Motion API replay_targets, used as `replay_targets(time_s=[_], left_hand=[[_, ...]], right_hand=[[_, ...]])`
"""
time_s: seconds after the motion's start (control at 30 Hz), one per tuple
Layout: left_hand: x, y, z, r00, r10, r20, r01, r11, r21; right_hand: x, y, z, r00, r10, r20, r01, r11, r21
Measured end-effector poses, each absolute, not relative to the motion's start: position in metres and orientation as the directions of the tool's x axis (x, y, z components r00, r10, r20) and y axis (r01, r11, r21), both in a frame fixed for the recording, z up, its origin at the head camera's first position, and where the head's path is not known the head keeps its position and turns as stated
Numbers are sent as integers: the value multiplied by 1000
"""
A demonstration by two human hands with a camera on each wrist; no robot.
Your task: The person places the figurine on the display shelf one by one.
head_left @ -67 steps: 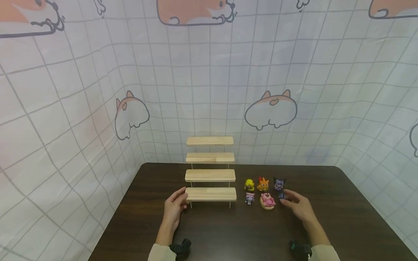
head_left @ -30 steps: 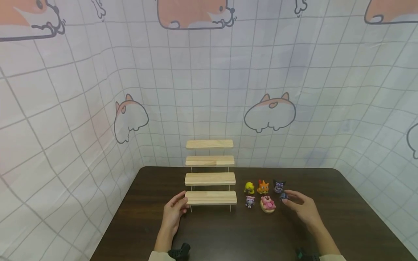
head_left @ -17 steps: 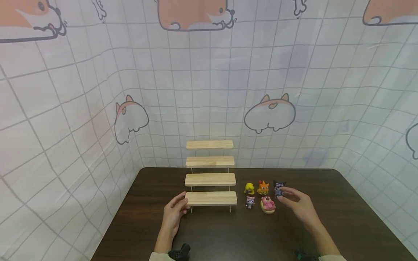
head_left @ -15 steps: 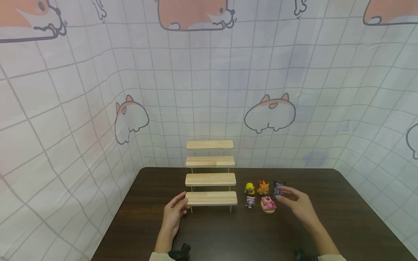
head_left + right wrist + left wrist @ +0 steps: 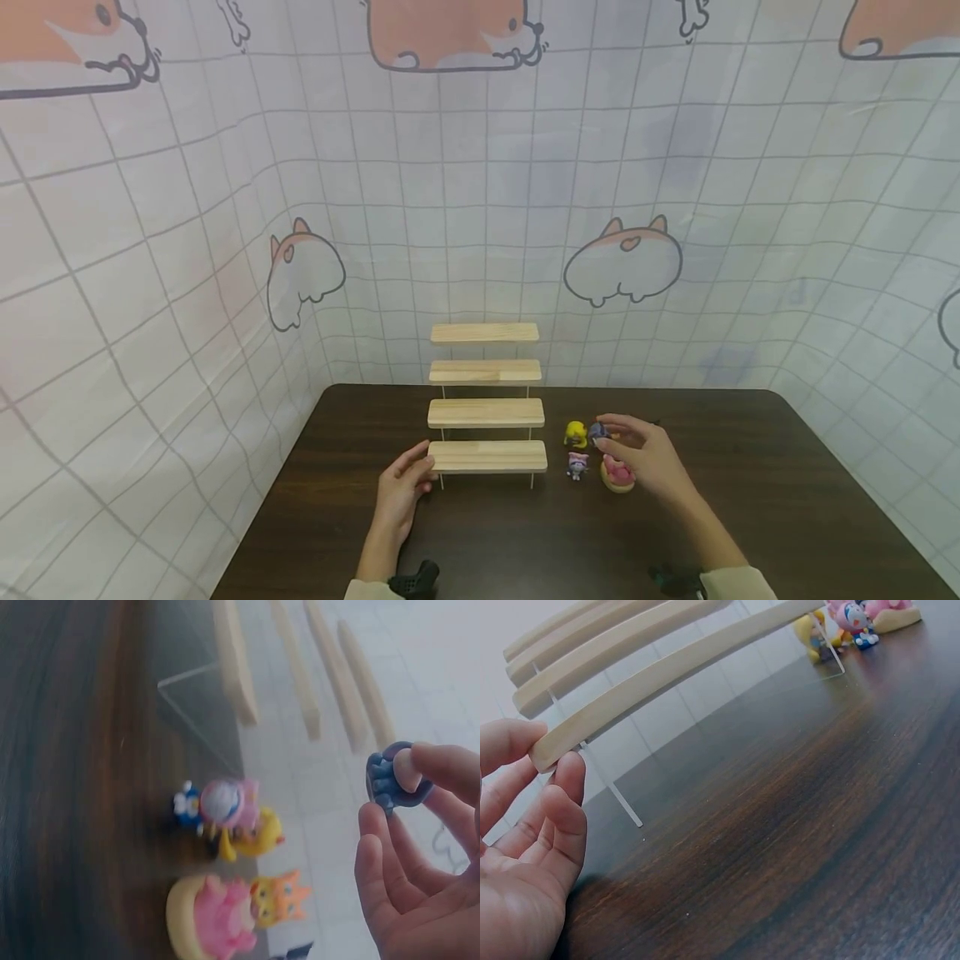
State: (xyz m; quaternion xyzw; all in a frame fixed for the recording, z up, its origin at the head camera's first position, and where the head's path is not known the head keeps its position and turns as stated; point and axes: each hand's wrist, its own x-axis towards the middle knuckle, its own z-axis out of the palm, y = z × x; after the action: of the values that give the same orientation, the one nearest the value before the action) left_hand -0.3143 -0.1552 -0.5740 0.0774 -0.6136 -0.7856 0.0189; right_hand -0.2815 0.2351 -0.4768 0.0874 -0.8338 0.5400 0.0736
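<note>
A tiered wooden display rack [image 5: 486, 457] with thin clear legs stands on the dark table. My left hand [image 5: 396, 500] holds the left end of its lowest board, thumb above and fingers curled below in the left wrist view. Between thumb and fingers, my right hand [image 5: 660, 467] pinches a small dark-blue figurine [image 5: 384, 784], lifted over the other figurines. Beneath and beside that hand are a yellow figurine [image 5: 575, 434], a pink-hatted one [image 5: 577, 467] and a pink bear in a tan base [image 5: 619, 478]. An orange figurine [image 5: 283, 898] is mostly hidden by the hand in the head view.
A dark-eared figurine [image 5: 298, 951] shows only its tip at the right wrist view's lower edge. Dark wood tabletop [image 5: 540, 542] stretches before the rack. A white gridded cloth with dog drawings [image 5: 624, 262] hangs behind and at both sides.
My right hand has picked up the dark-blue figurine from the right end of the group and carried it leftward above the others. The left hand stays on the rack's lowest board.
</note>
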Motion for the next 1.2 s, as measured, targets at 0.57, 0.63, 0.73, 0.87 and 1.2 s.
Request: replay_targets(time_s=[0.57, 0.63, 0.73, 0.87, 1.2], left_hand=[[-313, -156, -572, -989, -112, -98, -67, -248, 966], [-314, -156, -572, -989, -111, -96, -66, -246, 967], [-314, -156, -573, -990, -107, -89, -61, -242, 968], [-314, -156, -573, -991, -102, -83, -57, -239, 969], [-314, -157, -573, -991, -104, -85, -59, -235, 970]], right_hand=[[-298, 174, -458, -961, -187, 203, -252, 297, -921], [-301, 167, -456, -959, -186, 214, -265, 318, -910], [-304, 156, -452, -956, -189, 226, -279, 331, -901], [-310, 140, -449, -952, -204, 230, -283, 284, -916], [-321, 107, -448, -955, -190, 229, -279, 301, -912]])
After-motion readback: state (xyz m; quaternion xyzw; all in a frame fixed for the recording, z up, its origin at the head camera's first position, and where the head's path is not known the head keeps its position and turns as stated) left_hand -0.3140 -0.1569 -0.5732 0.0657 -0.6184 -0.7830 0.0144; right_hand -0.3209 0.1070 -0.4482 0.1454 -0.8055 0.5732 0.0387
